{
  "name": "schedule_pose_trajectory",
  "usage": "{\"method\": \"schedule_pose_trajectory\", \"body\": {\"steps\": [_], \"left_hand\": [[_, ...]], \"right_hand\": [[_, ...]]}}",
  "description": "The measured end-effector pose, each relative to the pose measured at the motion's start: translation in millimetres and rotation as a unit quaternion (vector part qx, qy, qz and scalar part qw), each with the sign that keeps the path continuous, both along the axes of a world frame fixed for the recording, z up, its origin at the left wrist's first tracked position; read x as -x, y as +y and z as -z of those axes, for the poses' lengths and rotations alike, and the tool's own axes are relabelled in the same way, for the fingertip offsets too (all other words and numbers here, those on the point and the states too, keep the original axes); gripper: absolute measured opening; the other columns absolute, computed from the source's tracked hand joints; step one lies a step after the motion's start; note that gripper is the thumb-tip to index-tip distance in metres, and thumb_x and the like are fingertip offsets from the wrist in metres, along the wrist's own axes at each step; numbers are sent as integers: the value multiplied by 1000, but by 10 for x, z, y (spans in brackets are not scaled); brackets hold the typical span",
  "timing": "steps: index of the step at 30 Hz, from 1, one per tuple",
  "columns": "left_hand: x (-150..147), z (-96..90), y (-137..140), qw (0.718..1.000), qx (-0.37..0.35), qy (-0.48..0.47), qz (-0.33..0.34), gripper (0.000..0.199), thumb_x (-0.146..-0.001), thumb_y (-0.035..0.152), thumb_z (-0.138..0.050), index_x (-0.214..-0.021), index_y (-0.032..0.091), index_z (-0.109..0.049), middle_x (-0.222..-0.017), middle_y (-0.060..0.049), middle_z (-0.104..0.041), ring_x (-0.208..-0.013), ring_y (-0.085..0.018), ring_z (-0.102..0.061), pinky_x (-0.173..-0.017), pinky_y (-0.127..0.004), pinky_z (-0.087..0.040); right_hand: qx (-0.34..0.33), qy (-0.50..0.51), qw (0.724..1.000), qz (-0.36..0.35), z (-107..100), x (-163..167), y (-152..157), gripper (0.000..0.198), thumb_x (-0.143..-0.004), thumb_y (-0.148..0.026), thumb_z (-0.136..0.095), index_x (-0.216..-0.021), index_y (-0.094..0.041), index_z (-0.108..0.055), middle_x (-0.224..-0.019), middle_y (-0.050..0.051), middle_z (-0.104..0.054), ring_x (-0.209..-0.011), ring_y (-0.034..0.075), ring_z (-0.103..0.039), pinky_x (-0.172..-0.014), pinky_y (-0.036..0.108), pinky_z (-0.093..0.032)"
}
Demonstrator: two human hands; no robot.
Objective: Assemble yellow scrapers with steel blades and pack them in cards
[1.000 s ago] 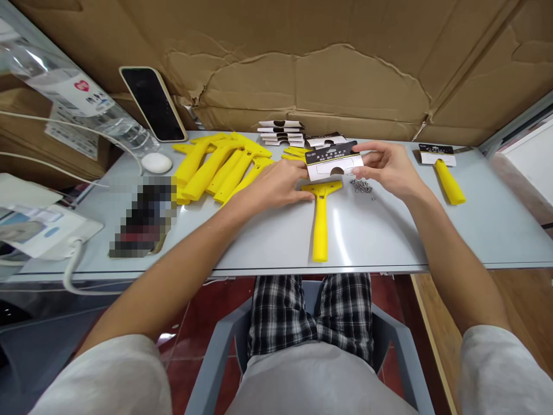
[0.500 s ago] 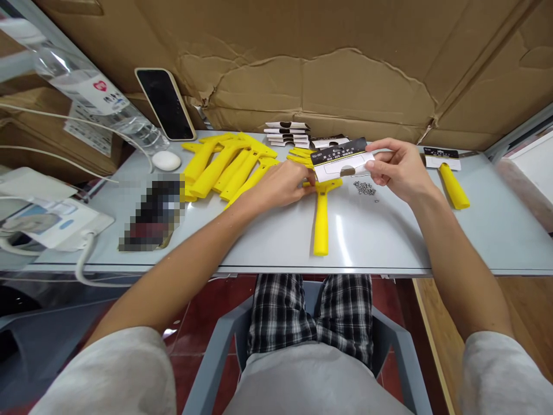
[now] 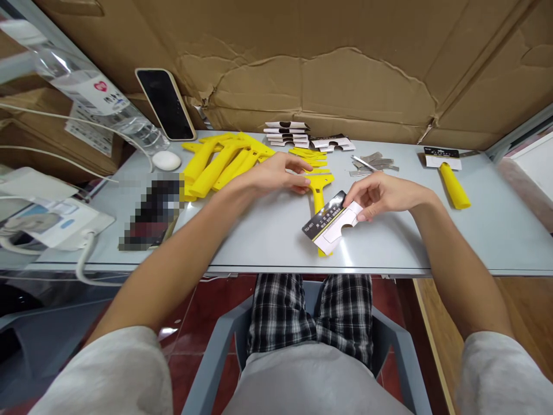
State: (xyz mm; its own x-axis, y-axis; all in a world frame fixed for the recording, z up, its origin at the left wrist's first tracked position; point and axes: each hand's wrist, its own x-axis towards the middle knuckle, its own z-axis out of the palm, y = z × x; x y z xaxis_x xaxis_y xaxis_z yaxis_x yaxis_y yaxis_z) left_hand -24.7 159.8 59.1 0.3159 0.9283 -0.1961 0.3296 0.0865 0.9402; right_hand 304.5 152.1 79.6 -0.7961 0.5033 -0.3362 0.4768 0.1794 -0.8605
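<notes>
My left hand (image 3: 280, 173) has its thumb and fingertips at the left end of the head of a yellow scraper (image 3: 318, 182), which lies with its handle toward me. A thin metal strip shows along the scraper's head. Pinched in my right hand (image 3: 380, 196) is a black-and-white printed card sleeve (image 3: 332, 223), tilted above the scraper's handle and covering most of it. Just beyond the scraper lie small yellow plastic pieces (image 3: 309, 154). Loose metal blades (image 3: 375, 163) rest past my right hand.
Several yellow scraper handles (image 3: 224, 164) are heaped at left, near a phone (image 3: 166, 104) leaning upright and a white oval case (image 3: 166, 161). Stacked card sleeves (image 3: 287, 134) stand at the back. A sleeved scraper (image 3: 453, 184) lies at right. Cardboard (image 3: 324, 75) walls the rear.
My right hand has brought the card sleeve down and toward me, turning it over the scraper's handle. The blades have come into view, while the small screws are now hidden. My left hand has shifted slightly.
</notes>
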Motion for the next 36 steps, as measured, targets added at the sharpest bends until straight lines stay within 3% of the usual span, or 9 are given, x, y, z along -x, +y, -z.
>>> {"method": "schedule_pose_trajectory", "body": {"steps": [3,8,11,14,16,19,21,30,36], "left_hand": [[-44,-41,-34,989,67,-128,-40,40,-80,9,-94,-117,13,-82,-123,-16,-83,-97,-25,-86,-103,-49,-71],[-118,-86,-30,974,66,-181,-122,8,-90,6,-83,-95,11,-80,-104,-13,-85,-91,-20,-84,-106,-43,-71],[-146,-105,-20,965,53,-189,-172,16,-95,4,-75,-84,14,-75,-96,-9,-84,-88,-17,-82,-101,-39,-72],[-156,-129,-16,957,46,-203,-202,14,-98,7,-73,-88,16,-75,-100,-9,-85,-92,-18,-83,-97,-37,-71],[-155,-143,-15,952,46,-208,-219,11,-98,9,-74,-90,17,-75,-102,-7,-86,-93,-18,-83,-94,-34,-71],[-148,-151,-6,949,39,-207,-233,10,-94,10,-76,-91,19,-74,-100,-5,-86,-93,-18,-83,-90,-30,-71],[-137,-145,10,945,35,-216,-243,9,-93,11,-77,-91,19,-74,-100,-6,-87,-91,-17,-82,-90,-30,-72],[-24,-76,124,930,20,-241,-276,9,-92,13,-78,-91,20,-73,-97,-9,-86,-87,-19,-84,-93,-29,-75],[-118,-101,48,934,34,-227,-274,10,-96,8,-74,-92,17,-72,-100,-9,-85,-83,-17,-83,-94,-33,-75]], "right_hand": [[17,-16,999,-23,14,30,-13,71,-79,-59,-99,-133,-17,-81,-91,3,-77,-74,6,-69,-69,18,-57],[61,-51,996,-36,0,48,-53,83,-80,-58,-97,-150,-19,-75,-95,3,-80,-77,10,-75,-73,20,-61],[66,-82,994,-32,-21,59,-76,98,-79,-53,-99,-167,-26,-64,-94,0,-79,-71,8,-71,-66,18,-56],[49,-95,994,-34,-29,85,-89,110,-76,-52,-101,-174,-29,-57,-88,-4,-76,-63,5,-63,-57,16,-47],[43,-97,994,-29,-24,108,-90,107,-74,-54,-102,-170,-27,-60,-85,-4,-74,-65,6,-62,-57,16,-46],[58,-112,991,-34,-9,134,-80,87,-71,-55,-102,-143,-17,-71,-91,1,-77,-77,9,-69,-68,19,-53],[55,-120,990,-39,2,134,-67,82,-70,-56,-102,-133,-14,-69,-94,3,-78,-83,11,-72,-73,20,-54],[-52,-50,997,17,-34,68,-59,89,-77,-65,-97,-149,-22,-65,-98,2,-78,-81,10,-69,-75,21,-54],[-48,-52,997,39,-17,70,-71,76,-80,-71,-94,-128,-19,-65,-105,4,-80,-85,13,-75,-72,23,-55]]}}
